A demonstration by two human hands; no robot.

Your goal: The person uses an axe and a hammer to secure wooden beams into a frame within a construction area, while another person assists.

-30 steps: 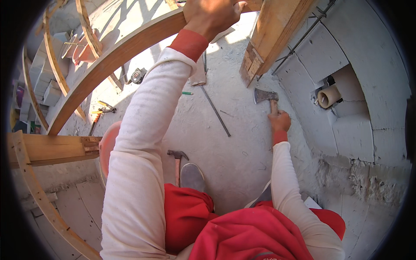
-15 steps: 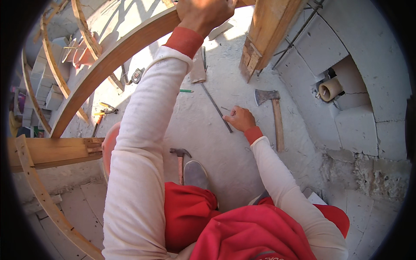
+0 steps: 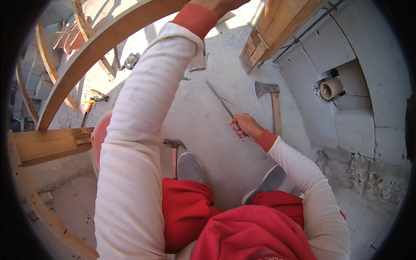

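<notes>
Grasp complete, set-down not yet done: the right hand (image 3: 246,125) clasps the metal rod (image 3: 222,102), the axe (image 3: 276,106) lies unheld toward the floor's (image 3: 190,115) right edge, and I cannot tell whether the left hand (image 3: 221,4) grips the curved timber (image 3: 106,41).

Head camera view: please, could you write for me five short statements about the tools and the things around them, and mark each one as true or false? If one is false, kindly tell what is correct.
1. The right hand holds a thin, dark metal rod. True.
2. The axe is held in a hand. False: the axe lies on the floor, with no hand on it.
3. The claw hammer lies beside the left shoe. True.
4. The round pipe is to the left of the axe. False: the pipe is to its right, in an opening in the block wall.
5. Both sleeves end in red cuffs. True.
</notes>
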